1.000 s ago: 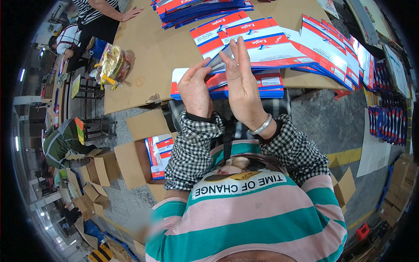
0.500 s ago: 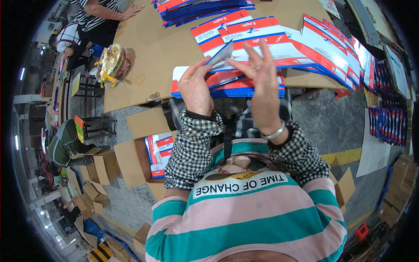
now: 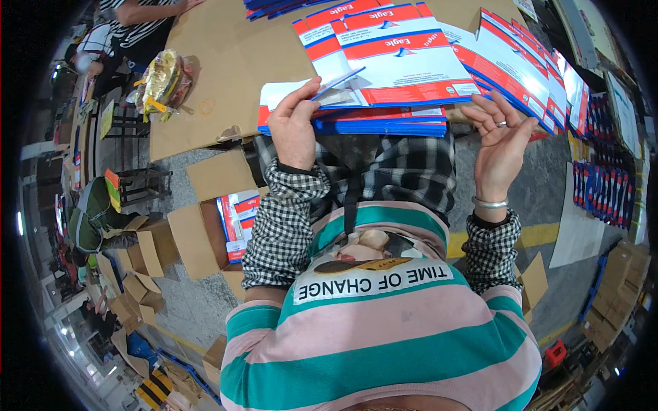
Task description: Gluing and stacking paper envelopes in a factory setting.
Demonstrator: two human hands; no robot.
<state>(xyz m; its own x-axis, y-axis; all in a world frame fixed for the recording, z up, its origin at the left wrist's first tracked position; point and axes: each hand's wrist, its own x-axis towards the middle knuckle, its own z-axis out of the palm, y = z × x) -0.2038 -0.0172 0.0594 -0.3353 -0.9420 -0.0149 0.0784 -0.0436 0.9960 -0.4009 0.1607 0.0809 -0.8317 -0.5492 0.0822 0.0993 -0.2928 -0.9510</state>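
A flat printed cardboard carton [image 3: 411, 72] in white, red and blue lies across a pile of like cartons [image 3: 384, 127] at the table's near edge. At its left end a narrow flap [image 3: 340, 89] stands up with a blue edge. My left hand [image 3: 295, 130] pinches the carton there between thumb and fingers. To the right, my right hand [image 3: 497, 147] is palm up with fingers apart and slightly curled, close to the carton's lower right corner. It holds nothing; whether a fingertip touches the corner I cannot tell.
More flat cartons [image 3: 514, 68] are fanned at the right of the brown table [image 3: 226, 68]; another stack [image 3: 288, 5] lies at the far edge. A yellow bundle [image 3: 163, 82] sits at the left. Below stands an open box [image 3: 195, 240] with packs inside. Another person [image 3: 147, 14] stands far left.
My right hand has swung right and down from above the carton to its right corner. My left hand keeps its pinch at the left end. The raised flap now sits lower.
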